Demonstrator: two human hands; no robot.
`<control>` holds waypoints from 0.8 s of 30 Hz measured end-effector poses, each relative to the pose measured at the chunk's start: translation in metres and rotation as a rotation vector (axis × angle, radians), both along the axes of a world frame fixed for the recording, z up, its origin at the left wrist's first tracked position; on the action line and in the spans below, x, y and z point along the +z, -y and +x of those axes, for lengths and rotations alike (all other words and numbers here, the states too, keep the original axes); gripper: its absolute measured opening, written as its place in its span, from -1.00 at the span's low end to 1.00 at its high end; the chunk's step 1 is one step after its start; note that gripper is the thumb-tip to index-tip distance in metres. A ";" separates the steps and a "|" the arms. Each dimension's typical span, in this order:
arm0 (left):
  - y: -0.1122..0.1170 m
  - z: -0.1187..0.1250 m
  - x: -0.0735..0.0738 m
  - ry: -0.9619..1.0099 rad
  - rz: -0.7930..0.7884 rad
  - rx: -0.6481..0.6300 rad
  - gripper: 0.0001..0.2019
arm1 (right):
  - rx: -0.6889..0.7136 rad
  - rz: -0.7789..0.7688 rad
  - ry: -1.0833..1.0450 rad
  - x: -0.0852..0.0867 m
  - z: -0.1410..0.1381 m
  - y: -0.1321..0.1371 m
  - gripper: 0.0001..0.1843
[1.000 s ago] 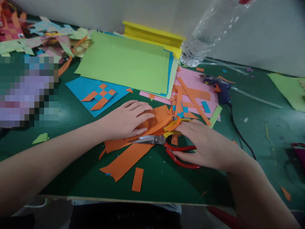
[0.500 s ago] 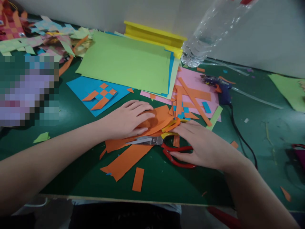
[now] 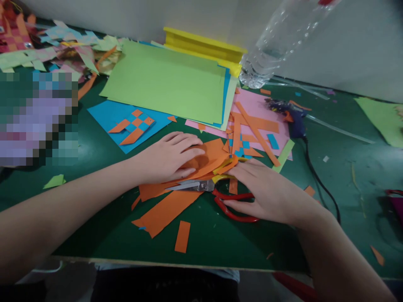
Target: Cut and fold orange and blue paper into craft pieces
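My left hand (image 3: 176, 159) lies palm down with fingers spread on a stack of orange paper (image 3: 217, 153), pressing on the sheets. My right hand (image 3: 267, 188) is at the handles of scissors (image 3: 204, 185) with red and yellow grips. Its thumb lies across the red loop, and the other fingers bend over the yellow one beside a curled orange strip (image 3: 228, 166). The scissor blades point left over the paper. Nearer the table edge are a wide orange strip (image 3: 170, 212) and a small orange rectangle (image 3: 182, 237). My right fingertips are partly hidden.
A woven blue-and-orange paper fish (image 3: 137, 127) lies on blue paper (image 3: 103, 113). Behind are green sheets (image 3: 170, 84) and a yellow holder (image 3: 204, 48). To the right lie pink paper (image 3: 252, 100), a glue gun (image 3: 296, 119) with its cord, and a plastic bottle (image 3: 264, 58).
Almost nothing differs. The scissors and the wide orange strip have shifted very slightly left; both hands keep their places.
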State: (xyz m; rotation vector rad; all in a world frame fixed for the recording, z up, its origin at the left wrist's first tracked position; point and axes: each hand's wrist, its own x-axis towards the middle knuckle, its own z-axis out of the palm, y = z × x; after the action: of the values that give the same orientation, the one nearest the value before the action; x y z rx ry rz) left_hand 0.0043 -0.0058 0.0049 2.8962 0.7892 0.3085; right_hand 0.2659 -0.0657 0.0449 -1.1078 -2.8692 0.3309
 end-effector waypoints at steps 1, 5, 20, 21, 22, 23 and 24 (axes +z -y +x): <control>0.000 0.000 0.000 0.001 0.003 0.000 -0.62 | 0.001 0.004 0.000 0.000 0.000 0.000 -0.61; 0.000 0.000 -0.001 0.006 0.005 -0.002 -0.62 | 0.003 0.028 0.004 -0.001 0.000 0.000 -0.59; -0.003 -0.001 -0.002 0.005 -0.055 0.006 -0.61 | -0.005 0.011 0.048 -0.003 0.001 0.001 -0.54; -0.003 -0.001 -0.002 0.007 -0.065 0.007 -0.61 | -0.009 0.001 0.052 -0.003 0.001 0.001 -0.54; -0.003 -0.002 -0.002 0.009 -0.074 0.007 -0.61 | -0.010 -0.003 0.053 -0.003 0.002 0.001 -0.55; -0.004 -0.002 -0.002 0.012 -0.083 0.008 -0.62 | -0.010 -0.003 0.054 -0.003 0.002 0.001 -0.55; -0.004 -0.002 -0.002 0.014 -0.091 0.008 -0.62 | -0.009 -0.001 0.055 -0.002 0.002 0.001 -0.55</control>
State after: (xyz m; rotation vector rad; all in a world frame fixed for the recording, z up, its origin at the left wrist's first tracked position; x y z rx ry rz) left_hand 0.0022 -0.0017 0.0033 2.8040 0.7911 0.2858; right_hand 0.2683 -0.0667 0.0424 -1.1475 -2.9104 0.3065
